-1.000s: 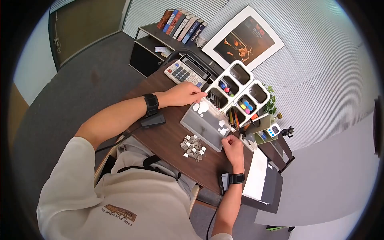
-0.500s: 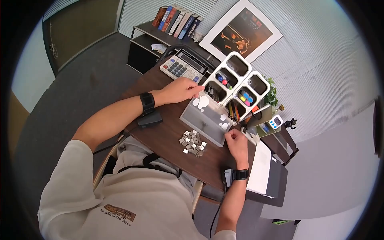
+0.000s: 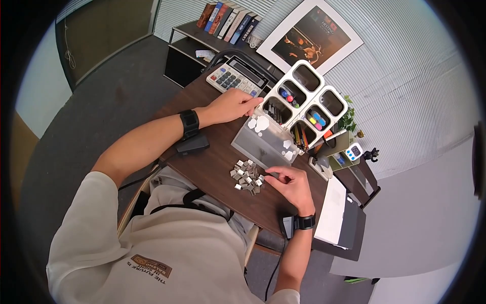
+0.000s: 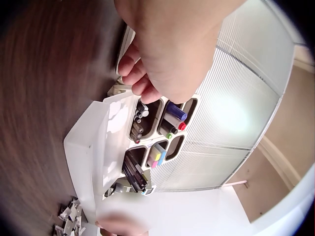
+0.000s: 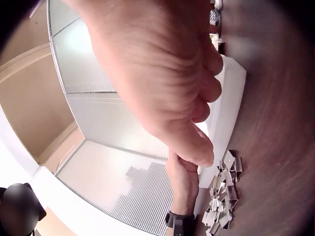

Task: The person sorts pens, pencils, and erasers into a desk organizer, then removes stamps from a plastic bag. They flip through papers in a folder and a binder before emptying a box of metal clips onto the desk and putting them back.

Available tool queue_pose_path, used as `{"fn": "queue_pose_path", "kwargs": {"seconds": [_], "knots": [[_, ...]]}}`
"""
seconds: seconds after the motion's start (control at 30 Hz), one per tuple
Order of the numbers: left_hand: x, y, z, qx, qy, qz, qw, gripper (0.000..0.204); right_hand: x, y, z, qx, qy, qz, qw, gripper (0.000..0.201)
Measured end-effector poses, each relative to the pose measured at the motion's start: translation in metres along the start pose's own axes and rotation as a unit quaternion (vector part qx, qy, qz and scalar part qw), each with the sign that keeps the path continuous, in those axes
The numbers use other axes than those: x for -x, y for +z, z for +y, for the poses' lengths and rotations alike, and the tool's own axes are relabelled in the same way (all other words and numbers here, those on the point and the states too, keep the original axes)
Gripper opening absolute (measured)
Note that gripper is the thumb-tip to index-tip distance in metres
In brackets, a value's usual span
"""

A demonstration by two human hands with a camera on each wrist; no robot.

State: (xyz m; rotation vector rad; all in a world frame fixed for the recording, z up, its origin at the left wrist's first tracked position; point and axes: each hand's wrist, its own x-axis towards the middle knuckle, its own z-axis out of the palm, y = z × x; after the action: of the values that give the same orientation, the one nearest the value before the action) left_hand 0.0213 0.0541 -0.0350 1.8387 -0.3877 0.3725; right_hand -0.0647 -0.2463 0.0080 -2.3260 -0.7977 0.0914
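A frosted white box [image 3: 245,145] with white cloud-shaped stickers stands on the dark wood desk. In front of it lies a heap of small silver bent-metal clips [image 3: 246,176]. My right hand [image 3: 293,189] hovers beside the heap, thumb and index finger apart, fingertips close to the nearest clips. The right wrist view shows its other fingers bent inward, between the camera and the box. My left hand [image 3: 235,107] is just past the box's far-left corner, fingers loosely bent. No thing shows in its grasp in the left wrist view.
Behind the box stands a white pen organizer [image 3: 306,112] holding pens and highlighters. A calculator [image 3: 236,78] lies beyond my left hand. To the right are white paper [image 3: 331,213] and a small digital timer [image 3: 354,151]. Cables hang from both wrist cameras.
My right hand has left the box's right end and come to the clips, its thumb and index finger spreading. My left hand has drawn slightly away from the box's far-left corner.
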Motion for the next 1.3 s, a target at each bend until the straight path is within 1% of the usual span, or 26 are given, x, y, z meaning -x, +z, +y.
{"fn": "queue_pose_path", "kwargs": {"seconds": [0.07, 0.17, 0.27, 0.4, 0.47, 0.5, 0.7, 0.77, 0.8, 0.87, 1.0, 1.13, 1.2, 1.27, 1.3], "knots": [[0.001, 0.0, 0.001, 0.001, -0.003, -0.001, 1.0, 0.054, 0.0, 0.001, -0.002, 0.017, -0.027, -0.024, 0.999, 0.022], [0.001, -0.001, 0.004, -0.002, -0.011, -0.001, 1.0, 0.054, 0.0, 0.002, -0.003, 0.049, -0.032, -0.038, 0.998, 0.022], [0.001, -0.001, 0.001, -0.007, -0.009, -0.001, 1.0, 0.054, 0.0, 0.005, -0.001, 0.052, -0.053, -0.027, 0.997, 0.021], [0.001, 0.0, -0.001, -0.002, -0.001, -0.001, 1.0, 0.054, 0.001, 0.004, -0.005, 0.063, -0.048, -0.023, 0.997, 0.021], [0.0, 0.001, -0.002, -0.005, -0.006, -0.001, 1.0, 0.054, 0.0, 0.003, -0.007, 0.071, -0.02, -0.029, 0.997, 0.019], [0.0, 0.001, -0.003, -0.007, -0.011, 0.0, 1.0, 0.055, 0.0, 0.004, -0.006, 0.07, -0.02, -0.029, 0.997, 0.019], [0.001, 0.001, -0.001, -0.008, -0.019, -0.002, 1.0, 0.056, 0.001, 0.005, -0.001, 0.036, 0.004, -0.002, 0.999, 0.016], [0.001, 0.001, 0.0, -0.003, -0.018, -0.005, 1.0, 0.056, -0.001, 0.004, 0.0, 0.032, -0.007, 0.077, 0.996, 0.016], [0.002, 0.001, 0.0, 0.003, -0.017, -0.008, 1.0, 0.056, -0.002, 0.004, 0.0, 0.032, -0.006, 0.077, 0.997, 0.016], [0.001, 0.001, -0.001, -0.003, -0.017, -0.01, 1.0, 0.056, -0.004, 0.005, 0.003, 0.01, 0.028, 0.162, 0.986, 0.015], [0.002, 0.001, 0.002, 0.0, -0.015, -0.017, 1.0, 0.054, -0.004, 0.005, 0.009, 0.017, 0.021, 0.208, 0.978, 0.014], [0.003, 0.002, 0.002, 0.004, -0.009, -0.009, 1.0, 0.054, -0.003, 0.005, 0.007, 0.012, 0.018, 0.198, 0.98, 0.015], [0.003, 0.002, 0.002, -0.002, -0.007, -0.011, 1.0, 0.054, -0.003, 0.005, 0.004, 0.019, -0.028, 0.145, 0.989, 0.015], [0.003, 0.002, 0.001, 0.0, -0.005, -0.012, 1.0, 0.054, -0.001, 0.007, 0.002, 0.021, -0.038, 0.129, 0.991, 0.014], [0.003, 0.002, 0.001, 0.002, -0.003, -0.012, 1.0, 0.054, -0.001, 0.008, 0.001, 0.012, -0.045, 0.105, 0.993, 0.014]]}}
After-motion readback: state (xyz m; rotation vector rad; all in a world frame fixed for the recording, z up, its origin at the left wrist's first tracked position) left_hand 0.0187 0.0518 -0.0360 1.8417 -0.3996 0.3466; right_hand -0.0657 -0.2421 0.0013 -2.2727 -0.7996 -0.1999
